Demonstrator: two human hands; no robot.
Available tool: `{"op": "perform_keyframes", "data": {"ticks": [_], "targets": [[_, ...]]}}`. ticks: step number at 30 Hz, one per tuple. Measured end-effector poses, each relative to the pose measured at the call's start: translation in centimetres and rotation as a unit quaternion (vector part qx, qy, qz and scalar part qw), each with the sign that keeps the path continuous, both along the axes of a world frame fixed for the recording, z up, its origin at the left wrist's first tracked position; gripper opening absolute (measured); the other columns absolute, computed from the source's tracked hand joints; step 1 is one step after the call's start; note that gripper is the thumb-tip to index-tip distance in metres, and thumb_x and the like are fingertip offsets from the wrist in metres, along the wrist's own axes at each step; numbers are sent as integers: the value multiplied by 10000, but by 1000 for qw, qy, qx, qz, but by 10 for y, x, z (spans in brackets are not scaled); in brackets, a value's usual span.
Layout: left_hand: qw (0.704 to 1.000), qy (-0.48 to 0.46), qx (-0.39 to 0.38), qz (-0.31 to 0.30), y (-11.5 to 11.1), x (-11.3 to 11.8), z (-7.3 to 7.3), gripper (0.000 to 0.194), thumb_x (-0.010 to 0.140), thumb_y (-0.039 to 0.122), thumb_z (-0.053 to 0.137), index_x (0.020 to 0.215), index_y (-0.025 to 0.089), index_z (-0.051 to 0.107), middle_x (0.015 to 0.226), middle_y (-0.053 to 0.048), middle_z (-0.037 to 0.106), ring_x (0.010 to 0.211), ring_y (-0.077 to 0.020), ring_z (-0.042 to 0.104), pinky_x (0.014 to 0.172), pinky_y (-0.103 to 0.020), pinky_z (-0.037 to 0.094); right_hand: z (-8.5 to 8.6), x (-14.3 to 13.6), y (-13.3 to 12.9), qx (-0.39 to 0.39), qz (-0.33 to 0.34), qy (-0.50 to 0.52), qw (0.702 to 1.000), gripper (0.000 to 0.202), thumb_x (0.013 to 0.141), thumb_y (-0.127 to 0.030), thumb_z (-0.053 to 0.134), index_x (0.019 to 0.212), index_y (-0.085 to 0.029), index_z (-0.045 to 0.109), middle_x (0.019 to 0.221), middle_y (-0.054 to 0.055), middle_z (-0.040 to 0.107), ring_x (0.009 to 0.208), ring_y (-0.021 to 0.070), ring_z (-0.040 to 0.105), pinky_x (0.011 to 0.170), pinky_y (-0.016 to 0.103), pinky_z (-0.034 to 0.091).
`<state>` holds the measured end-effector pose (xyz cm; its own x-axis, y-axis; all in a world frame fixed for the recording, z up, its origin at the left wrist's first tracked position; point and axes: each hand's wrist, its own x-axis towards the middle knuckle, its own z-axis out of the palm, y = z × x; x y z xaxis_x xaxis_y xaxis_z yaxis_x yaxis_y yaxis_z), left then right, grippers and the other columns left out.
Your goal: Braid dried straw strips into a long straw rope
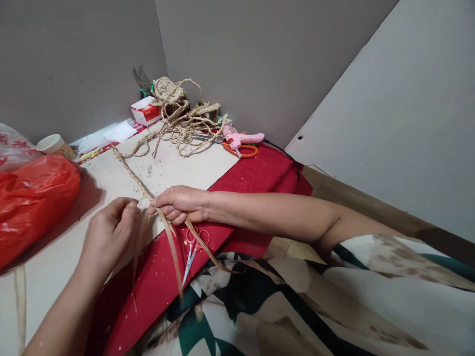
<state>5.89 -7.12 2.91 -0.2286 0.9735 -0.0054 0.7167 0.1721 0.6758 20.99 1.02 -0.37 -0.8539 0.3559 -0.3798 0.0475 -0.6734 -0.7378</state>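
A braided straw cord [129,170] slants across the pale board, its lower end gripped in the closed fingers of my right hand [181,202]. Loose flat straw strips [171,249] hang from that end below the hand, over the red cloth. Close by on the left, my left hand [111,232] is closed in a pinch, its fingertips at a thin strip beside the braid. Another blurred strip hangs between the hands. Small scissors with red handles [191,247] lie under the loose strips, blades toward my lap.
Coiled straw rope [174,118] is heaped at the back, beside a red-white box [146,111] and pliers [143,79]. A pink glue gun [241,139] lies by orange-handled scissors [250,151]. On the left are a red plastic bag [37,198] and a paper cup [54,145].
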Motion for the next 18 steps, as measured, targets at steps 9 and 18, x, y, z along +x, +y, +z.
{"op": "perform_keyframes", "data": {"ticks": [9, 18], "targets": [[928, -349, -134, 2, 7, 1, -30, 223, 773, 376, 642, 770, 156, 606, 526, 46, 491, 409, -57, 340, 383, -155, 222, -1, 5, 13, 178, 79, -56, 979, 201, 904, -136, 378, 753, -128, 510, 425, -113, 255, 352, 32, 150, 362, 153, 120], [918, -361, -159, -26, 10, -1, -31, 269, 788, 419, 629, 724, 160, 597, 468, 82, 333, 383, -56, 222, 365, -177, 151, 7, 7, 13, 661, 105, -177, 721, 272, 895, -194, 418, 866, -113, 677, 839, 83, 662, 711, 131, 518, 664, 250, 360]]}}
